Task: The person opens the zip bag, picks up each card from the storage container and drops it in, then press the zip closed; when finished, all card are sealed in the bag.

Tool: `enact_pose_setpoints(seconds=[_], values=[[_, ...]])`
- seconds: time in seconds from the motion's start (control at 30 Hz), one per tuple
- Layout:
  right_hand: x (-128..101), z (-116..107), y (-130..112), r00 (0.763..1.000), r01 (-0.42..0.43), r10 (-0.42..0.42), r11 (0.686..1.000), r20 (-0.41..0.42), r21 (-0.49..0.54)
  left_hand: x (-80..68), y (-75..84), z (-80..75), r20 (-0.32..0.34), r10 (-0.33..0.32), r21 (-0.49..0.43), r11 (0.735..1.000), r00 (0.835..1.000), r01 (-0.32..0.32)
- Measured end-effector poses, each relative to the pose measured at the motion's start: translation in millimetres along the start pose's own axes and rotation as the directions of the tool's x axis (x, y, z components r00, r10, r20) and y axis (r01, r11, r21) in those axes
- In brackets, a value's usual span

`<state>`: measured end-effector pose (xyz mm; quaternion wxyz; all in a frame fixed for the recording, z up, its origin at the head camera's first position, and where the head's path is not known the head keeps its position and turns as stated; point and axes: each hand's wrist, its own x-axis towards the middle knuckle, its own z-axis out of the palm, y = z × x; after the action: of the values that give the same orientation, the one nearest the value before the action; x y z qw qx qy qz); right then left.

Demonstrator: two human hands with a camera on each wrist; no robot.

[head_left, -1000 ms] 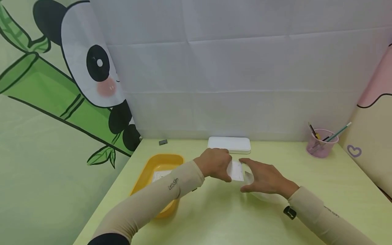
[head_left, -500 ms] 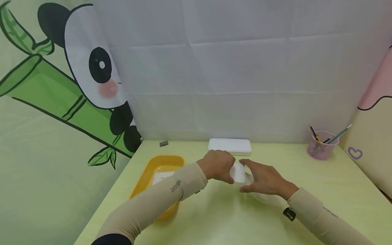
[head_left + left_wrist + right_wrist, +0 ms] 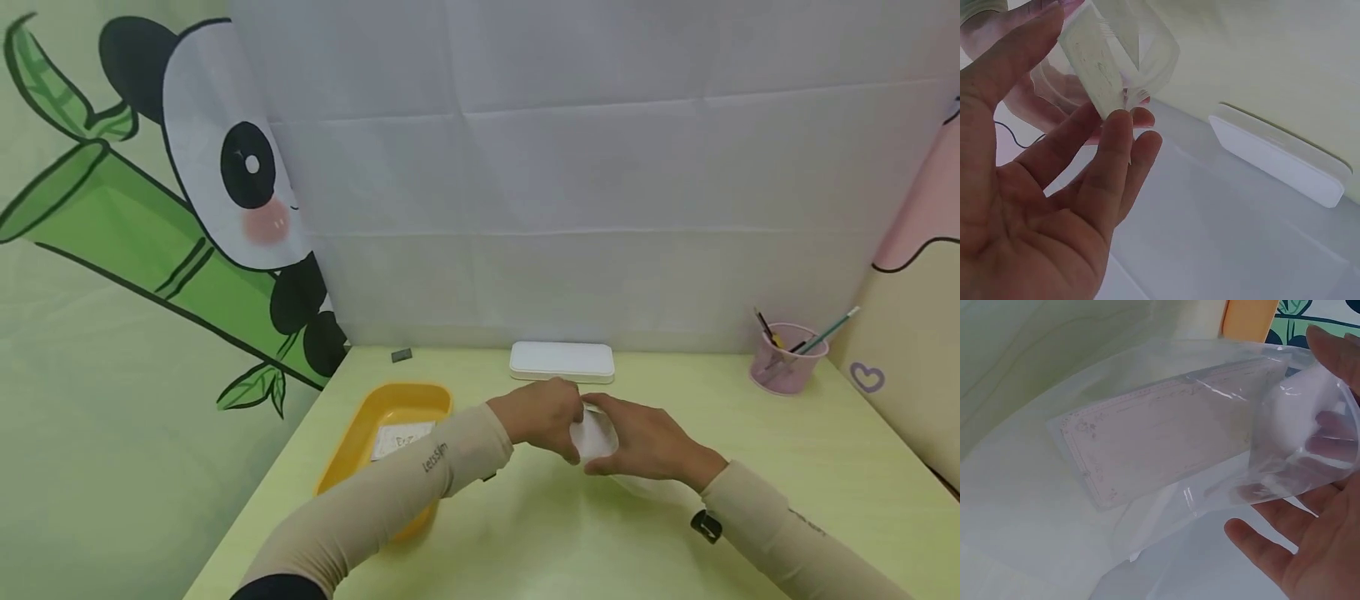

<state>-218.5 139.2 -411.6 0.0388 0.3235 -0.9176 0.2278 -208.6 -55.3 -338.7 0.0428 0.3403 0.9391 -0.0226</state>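
The left hand (image 3: 542, 414) and the right hand (image 3: 643, 440) meet over the middle of the desk (image 3: 570, 533), almost touching, with a clear plastic bag (image 3: 1210, 469) held between them. The right hand grasps the bag at its open mouth, fingers curled round the film so that the mouth stands agape; in the right wrist view the fingers (image 3: 1329, 440) show through the plastic. The left hand pinches a pale printed card (image 3: 1094, 65) by its short end between thumb and fingertips (image 3: 1116, 128).

The card already sits partly inside the bag, and its long axis runs along the bag's length, from the mouth at the right hand down toward the closed end, which trails toward the near right of the desk. So the card lies just right of the left hand, pointing into the opening that the right hand holds.

Further out, a yellow tray (image 3: 390, 408) with another card in it sits left of the hands, under the left forearm. A flat white case (image 3: 562, 361) lies just beyond them at the far edge, and a pink pen cup (image 3: 783, 357) stands well apart at the far right.
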Motion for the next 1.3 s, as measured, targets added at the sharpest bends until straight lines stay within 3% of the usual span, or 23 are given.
enact_pose_setpoints(seconds=[0.1,0.3,0.43,0.63,0.83,1.3], values=[[-1,1,1,1.0,-0.007,0.007,1.0,0.002,-0.003,-2.5,-3.2,3.7,0.007,0.0,-0.047,0.999,1.0,0.0],[-2,1,2,1.0,-0.002,0.002,1.0,-0.004,-0.012,-9.2,-9.9,6.1,0.062,-0.068,-0.13,0.989,0.996,0.076],[-1,0,3,1.0,0.002,-0.002,1.0,-0.011,-0.017,-9.5,-11.5,6.2,0.064,-0.086,-0.071,0.993,0.994,0.09],[0,0,3,1.0,0.003,-0.003,1.0,-0.015,-0.018,-7.6,-6.8,10.1,-0.011,-0.084,0.06,0.995,0.996,0.084],[0,-1,3,1.0,-0.006,0.006,1.0,-0.018,-0.015,-8.2,-4.3,15.7,-0.053,-0.09,0.067,0.993,0.995,0.093],[0,-2,3,1.0,-0.011,0.011,1.0,-0.005,-0.007,-8.9,-3.7,29.2,0.073,-0.08,0.044,0.996,0.994,0.077]])
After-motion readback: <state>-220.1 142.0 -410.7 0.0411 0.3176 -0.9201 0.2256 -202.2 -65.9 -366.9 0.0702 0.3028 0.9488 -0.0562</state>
